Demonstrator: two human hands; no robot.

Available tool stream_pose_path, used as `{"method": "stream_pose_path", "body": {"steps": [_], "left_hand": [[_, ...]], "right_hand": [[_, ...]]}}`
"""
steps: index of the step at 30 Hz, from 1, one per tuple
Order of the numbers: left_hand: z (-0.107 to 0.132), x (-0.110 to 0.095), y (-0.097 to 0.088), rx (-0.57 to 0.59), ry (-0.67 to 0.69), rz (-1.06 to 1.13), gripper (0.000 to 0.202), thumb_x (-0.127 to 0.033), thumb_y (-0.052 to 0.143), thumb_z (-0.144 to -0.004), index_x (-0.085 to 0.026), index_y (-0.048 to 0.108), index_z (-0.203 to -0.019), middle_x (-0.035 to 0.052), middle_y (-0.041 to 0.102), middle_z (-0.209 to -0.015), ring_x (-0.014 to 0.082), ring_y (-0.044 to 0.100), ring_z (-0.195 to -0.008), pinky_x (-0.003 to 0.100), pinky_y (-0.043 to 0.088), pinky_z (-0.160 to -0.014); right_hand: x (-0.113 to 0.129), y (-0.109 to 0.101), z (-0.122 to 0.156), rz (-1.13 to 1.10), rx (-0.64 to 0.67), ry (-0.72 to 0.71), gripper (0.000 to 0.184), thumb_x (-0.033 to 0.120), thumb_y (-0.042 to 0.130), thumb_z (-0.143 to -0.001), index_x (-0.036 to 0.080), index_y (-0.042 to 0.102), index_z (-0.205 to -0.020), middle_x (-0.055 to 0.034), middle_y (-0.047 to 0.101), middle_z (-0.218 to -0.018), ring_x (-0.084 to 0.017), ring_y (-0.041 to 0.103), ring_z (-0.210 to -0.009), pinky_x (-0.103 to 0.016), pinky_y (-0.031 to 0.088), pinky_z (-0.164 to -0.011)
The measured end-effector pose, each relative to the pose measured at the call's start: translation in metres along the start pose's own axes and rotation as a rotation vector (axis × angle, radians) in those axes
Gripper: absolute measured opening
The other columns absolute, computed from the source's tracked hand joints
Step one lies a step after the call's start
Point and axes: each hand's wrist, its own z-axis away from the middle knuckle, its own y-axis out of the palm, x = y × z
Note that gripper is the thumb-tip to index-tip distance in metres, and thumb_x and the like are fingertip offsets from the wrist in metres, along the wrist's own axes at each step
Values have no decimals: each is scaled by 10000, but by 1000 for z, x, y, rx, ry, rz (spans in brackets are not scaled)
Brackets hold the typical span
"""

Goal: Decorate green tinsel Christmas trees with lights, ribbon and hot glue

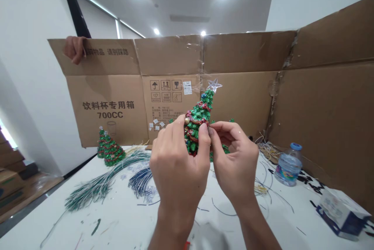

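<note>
Held in left hand (178, 154): decorated tree (199, 111), raised above white table (128, 222), in front of cardboard screen (327, 98). Long axis near upright, tip with clear star (214, 85) leaning right. Left fingers wrapped round tree's left side, thumb across its front. Right hand (238, 152) at tree's right edge, about mid-height: thumb and forefinger narrow, tips close together, just beside left thumb. Cannot tell whether anything thin is pinched there.

Containers: bottle (288, 168), blue cap on, upright at right; liquid level hard to read. Nearer, small box (341, 213), blue and white; inside not visible. At left, standing trees (112, 152), close together; green cords (108, 180) and dark blue cords (142, 182) lying loose nearby. Another person's hand (75, 49) over screen's top left edge.
</note>
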Motion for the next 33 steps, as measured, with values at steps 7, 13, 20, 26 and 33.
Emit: {"method": "stream_pose_path", "body": {"steps": [7,13,20,26,33], "left_hand": [[2,1,3,31,-74,35,322,-431,620,-1102,-175,745,-1251,95,839,-1104,297,777,-980,396,533,-852],[0,9,6,67,-165,65,278,-455,635,-1073,-229,757,-1179,64,844,-1032,291,790,-968,393,545,-870],[-2,10,3,58,-147,77,254,-439,640,-1062,-234,752,-1161,48,834,-1007,279,791,-950,371,532,-845],[-2,9,3,42,-148,85,234,-429,637,-1063,-247,750,-1157,43,837,-979,265,794,-928,356,542,-828],[-1,6,1,24,-112,61,216,-416,642,-1070,-235,746,-1126,44,819,-954,261,782,-902,360,534,-806]], "right_hand": [[4,-9,-5,-3,72,71,77,273,764,-1005,213,789,-965,-30,812,-903,-167,768,-774,-295,650,-717],[7,-15,-6,211,157,-170,106,115,686,-1042,169,757,-984,-26,748,-899,-137,725,-784,-247,614,-696],[3,-15,-9,367,175,-517,131,22,629,-1074,102,726,-1040,-81,730,-920,-156,675,-820,-288,565,-781],[-2,-11,-8,353,109,-557,139,15,655,-1061,141,714,-1077,-79,764,-964,-158,724,-874,-274,585,-813],[2,-5,-2,326,30,-484,151,54,636,-1067,191,701,-1079,-78,761,-974,-193,749,-903,-331,620,-791]]}}
